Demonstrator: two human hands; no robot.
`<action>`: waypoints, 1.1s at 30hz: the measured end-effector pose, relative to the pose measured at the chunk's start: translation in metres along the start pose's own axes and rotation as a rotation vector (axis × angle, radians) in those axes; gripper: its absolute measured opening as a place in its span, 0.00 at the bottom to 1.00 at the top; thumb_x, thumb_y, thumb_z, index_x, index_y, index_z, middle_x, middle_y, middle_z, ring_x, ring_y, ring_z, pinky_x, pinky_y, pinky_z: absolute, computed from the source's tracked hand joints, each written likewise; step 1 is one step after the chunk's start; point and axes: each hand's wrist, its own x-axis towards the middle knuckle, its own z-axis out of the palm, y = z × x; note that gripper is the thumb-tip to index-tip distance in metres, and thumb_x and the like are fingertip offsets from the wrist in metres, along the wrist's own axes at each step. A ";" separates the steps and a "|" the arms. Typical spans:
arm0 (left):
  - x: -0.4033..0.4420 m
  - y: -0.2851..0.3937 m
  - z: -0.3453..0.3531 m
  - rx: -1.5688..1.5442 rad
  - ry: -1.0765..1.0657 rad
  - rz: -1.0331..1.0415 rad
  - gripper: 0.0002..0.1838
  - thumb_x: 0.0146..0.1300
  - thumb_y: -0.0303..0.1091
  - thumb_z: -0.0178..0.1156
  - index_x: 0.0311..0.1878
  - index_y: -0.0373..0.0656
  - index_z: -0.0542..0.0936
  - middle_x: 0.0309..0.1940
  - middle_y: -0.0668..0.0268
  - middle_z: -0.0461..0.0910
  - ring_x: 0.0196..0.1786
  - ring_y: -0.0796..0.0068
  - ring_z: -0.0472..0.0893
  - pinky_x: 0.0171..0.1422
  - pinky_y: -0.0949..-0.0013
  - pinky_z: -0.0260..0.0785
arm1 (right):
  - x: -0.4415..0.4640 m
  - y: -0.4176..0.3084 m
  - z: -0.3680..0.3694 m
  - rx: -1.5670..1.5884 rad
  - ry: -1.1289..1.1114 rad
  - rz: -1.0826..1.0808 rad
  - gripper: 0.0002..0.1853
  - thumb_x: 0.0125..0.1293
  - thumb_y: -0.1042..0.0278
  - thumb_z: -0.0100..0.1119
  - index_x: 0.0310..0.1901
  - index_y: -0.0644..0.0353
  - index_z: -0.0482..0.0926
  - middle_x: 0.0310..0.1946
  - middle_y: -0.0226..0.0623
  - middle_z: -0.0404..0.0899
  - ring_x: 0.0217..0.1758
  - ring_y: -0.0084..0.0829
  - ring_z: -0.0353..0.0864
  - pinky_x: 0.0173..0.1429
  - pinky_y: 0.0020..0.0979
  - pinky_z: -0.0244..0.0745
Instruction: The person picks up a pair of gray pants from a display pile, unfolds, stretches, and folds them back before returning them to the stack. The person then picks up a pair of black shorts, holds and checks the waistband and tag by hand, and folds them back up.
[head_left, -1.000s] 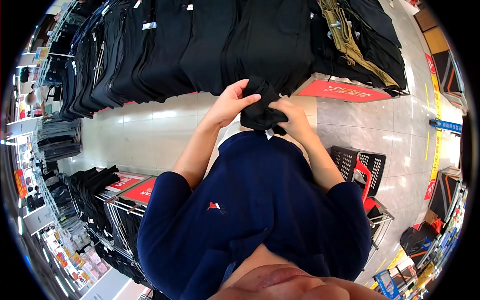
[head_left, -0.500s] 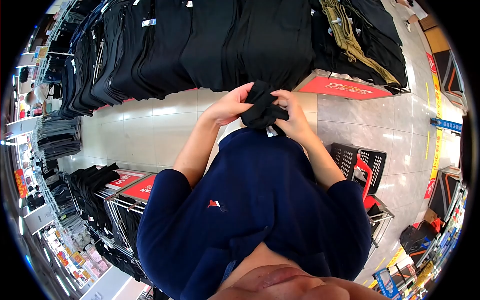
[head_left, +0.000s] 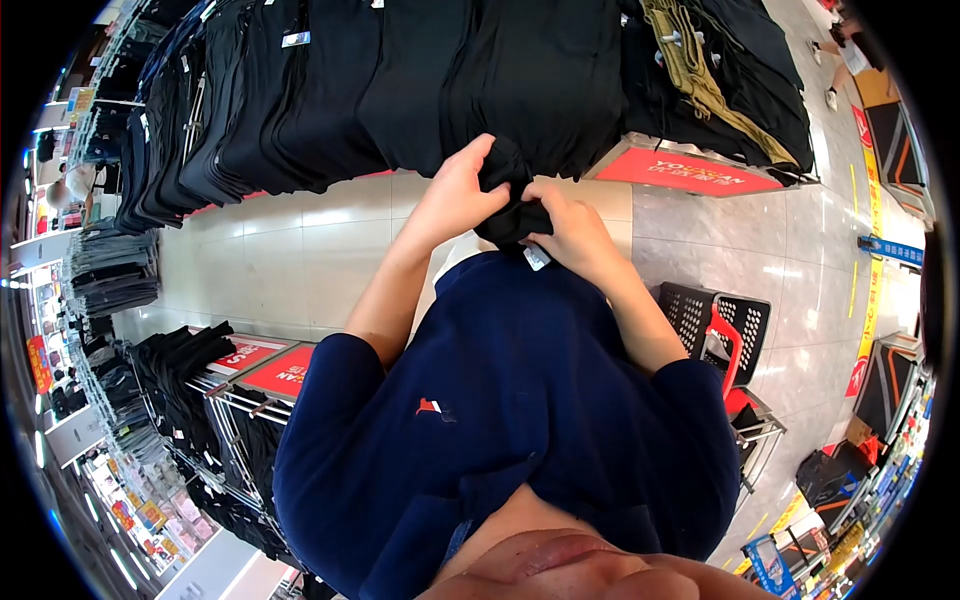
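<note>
In front of my chest, a bunched black garment [head_left: 506, 228] is held between my two hands; its exact kind is hidden by the folds. A small pale tag [head_left: 537, 258] hangs from its lower edge. My left hand [head_left: 458, 203] grips the cloth from the left, thumb against the near side and fingers partly behind it. On the other side, my right hand [head_left: 578, 232] pinches a fold between thumb and fingers. Just beyond the garment hang rows of black clothes [head_left: 420, 100], which look like trousers; the dark cloth blends with them at the top.
An olive-tan garment [head_left: 690, 75] lies over the display above a red sign [head_left: 690, 171]. To the right stands a black basket [head_left: 685, 312] with a red handle [head_left: 732, 340]. Another clothes rack [head_left: 180, 375] is at lower left. People are visible at the far left and upper right.
My left hand has moved slightly up with the garment. My right hand has shifted a little down and left, and the bundle's folds are rearranged. A person's legs have appeared at upper right.
</note>
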 end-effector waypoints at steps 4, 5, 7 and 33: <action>-0.002 0.005 -0.001 -0.142 0.135 0.028 0.14 0.52 0.21 0.60 0.43 0.34 0.71 0.33 0.62 0.78 0.38 0.77 0.75 0.46 0.72 0.69 | 0.002 0.006 0.003 -0.107 0.077 -0.094 0.27 0.50 0.70 0.71 0.53 0.54 0.72 0.43 0.41 0.79 0.44 0.48 0.81 0.45 0.40 0.76; -0.004 0.007 0.000 -0.169 0.136 0.022 0.14 0.53 0.21 0.59 0.43 0.34 0.71 0.33 0.63 0.77 0.38 0.78 0.75 0.46 0.73 0.69 | 0.001 0.004 0.003 -0.107 0.075 -0.093 0.27 0.50 0.70 0.71 0.53 0.54 0.72 0.43 0.41 0.79 0.44 0.48 0.81 0.45 0.40 0.76; -0.004 0.007 0.003 -0.176 0.130 0.058 0.13 0.53 0.20 0.58 0.43 0.34 0.71 0.33 0.63 0.77 0.38 0.78 0.75 0.46 0.73 0.69 | 0.001 -0.001 0.002 -0.116 0.041 -0.048 0.24 0.48 0.71 0.72 0.48 0.58 0.74 0.38 0.41 0.80 0.42 0.46 0.81 0.44 0.39 0.75; 0.004 0.003 -0.009 -0.064 0.143 0.077 0.15 0.52 0.17 0.53 0.46 0.33 0.73 0.36 0.65 0.79 0.42 0.79 0.76 0.49 0.75 0.68 | -0.002 0.014 -0.005 -0.058 0.370 -0.167 0.16 0.48 0.67 0.73 0.36 0.60 0.77 0.44 0.37 0.76 0.36 0.40 0.82 0.39 0.34 0.78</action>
